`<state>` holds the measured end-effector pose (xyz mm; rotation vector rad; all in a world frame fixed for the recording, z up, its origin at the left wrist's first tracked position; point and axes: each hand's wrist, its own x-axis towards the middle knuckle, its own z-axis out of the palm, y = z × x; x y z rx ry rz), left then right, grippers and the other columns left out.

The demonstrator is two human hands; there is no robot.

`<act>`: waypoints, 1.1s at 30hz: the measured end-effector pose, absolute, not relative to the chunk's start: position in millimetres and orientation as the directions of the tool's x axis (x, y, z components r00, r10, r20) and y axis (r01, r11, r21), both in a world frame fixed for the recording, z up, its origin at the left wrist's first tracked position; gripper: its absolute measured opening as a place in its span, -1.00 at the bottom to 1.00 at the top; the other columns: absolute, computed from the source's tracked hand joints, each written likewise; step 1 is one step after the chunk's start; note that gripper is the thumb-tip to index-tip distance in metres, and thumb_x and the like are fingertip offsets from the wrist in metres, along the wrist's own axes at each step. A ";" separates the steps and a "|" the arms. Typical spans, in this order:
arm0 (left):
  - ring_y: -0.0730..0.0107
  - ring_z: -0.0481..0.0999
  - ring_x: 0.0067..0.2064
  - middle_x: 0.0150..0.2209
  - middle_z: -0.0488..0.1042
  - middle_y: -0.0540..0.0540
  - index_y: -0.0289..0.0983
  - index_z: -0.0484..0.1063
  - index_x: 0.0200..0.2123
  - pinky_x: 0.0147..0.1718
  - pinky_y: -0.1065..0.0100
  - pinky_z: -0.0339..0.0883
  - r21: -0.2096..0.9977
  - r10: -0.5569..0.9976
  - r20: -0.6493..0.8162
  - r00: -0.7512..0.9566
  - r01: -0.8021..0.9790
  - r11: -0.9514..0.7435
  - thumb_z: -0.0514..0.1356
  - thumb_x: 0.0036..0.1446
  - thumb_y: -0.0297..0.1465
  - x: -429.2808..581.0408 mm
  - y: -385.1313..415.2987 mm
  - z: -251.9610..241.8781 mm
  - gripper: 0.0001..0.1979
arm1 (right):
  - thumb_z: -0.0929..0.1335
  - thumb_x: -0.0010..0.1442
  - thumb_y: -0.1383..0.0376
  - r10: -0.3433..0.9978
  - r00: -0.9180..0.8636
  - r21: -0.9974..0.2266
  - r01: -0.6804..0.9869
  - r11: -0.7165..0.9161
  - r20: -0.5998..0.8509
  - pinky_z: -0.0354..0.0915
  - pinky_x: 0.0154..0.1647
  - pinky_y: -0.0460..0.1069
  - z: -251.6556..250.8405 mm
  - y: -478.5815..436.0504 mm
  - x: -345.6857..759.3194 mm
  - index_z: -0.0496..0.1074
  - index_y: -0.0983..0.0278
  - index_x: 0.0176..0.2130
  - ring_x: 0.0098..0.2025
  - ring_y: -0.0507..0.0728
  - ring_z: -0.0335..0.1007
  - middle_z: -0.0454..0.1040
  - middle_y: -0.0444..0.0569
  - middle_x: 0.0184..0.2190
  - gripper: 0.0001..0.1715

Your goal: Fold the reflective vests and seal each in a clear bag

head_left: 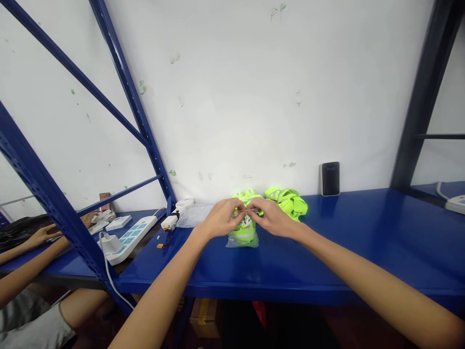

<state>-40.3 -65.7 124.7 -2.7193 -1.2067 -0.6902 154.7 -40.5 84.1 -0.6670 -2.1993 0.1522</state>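
Observation:
A clear plastic bag with a folded neon-yellow item with silvery reflective strips in it lies on the blue shelf. My left hand pinches the bag's top edge between thumb and fingers. Close beside it, fingertips almost meeting, my right hand pinches the same edge. A thin reddish line shows between the fingertips. Behind my right hand sits a loose neon-yellow reflective garment, partly covered by the hand.
Left of my hands are a flat clear plastic bag and a white device with wires. A power strip lies by the blue post. A black clock-like device leans at the wall. Another person's hands are at far left.

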 end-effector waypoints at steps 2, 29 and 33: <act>0.36 0.41 -0.32 -0.34 0.48 -0.07 -0.26 0.41 -0.29 -0.33 0.38 0.21 0.056 0.667 0.437 0.603 0.722 -0.689 0.06 0.21 -0.37 -39.9 -67.1 124.7 -0.84 | 0.23 0.29 0.32 0.497 -0.565 -0.275 0.434 0.858 0.659 0.20 -0.29 -0.03 84.5 -40.3 155.9 0.36 0.26 -0.25 -0.33 0.09 0.32 0.43 -0.04 -0.32 -0.87; 0.52 0.20 -0.65 -0.70 0.20 0.04 -0.26 0.20 -0.63 -0.62 0.36 -0.11 -0.391 0.185 0.562 0.806 0.456 -0.799 -0.02 0.30 -0.12 -27.4 -119.8 55.7 -0.50 | 0.14 0.37 0.20 0.404 -0.867 -0.308 0.315 0.898 0.291 0.01 -0.43 -0.06 76.6 -136.1 207.9 0.18 0.25 -0.47 -0.50 0.01 0.07 0.23 -0.15 -0.53 -0.62; 0.51 0.26 -0.60 -0.65 0.27 0.03 -0.25 0.25 -0.54 -0.60 0.38 -0.03 -0.273 0.206 0.549 0.810 0.407 -0.872 -0.05 0.32 -0.16 -13.6 -127.6 67.2 -0.57 | 0.16 0.37 0.18 0.497 -0.811 -0.458 0.332 0.825 0.308 -0.02 -0.49 -0.08 88.0 -140.5 218.7 0.06 0.25 -0.53 -0.55 -0.03 -0.03 0.13 -0.21 -0.58 -0.56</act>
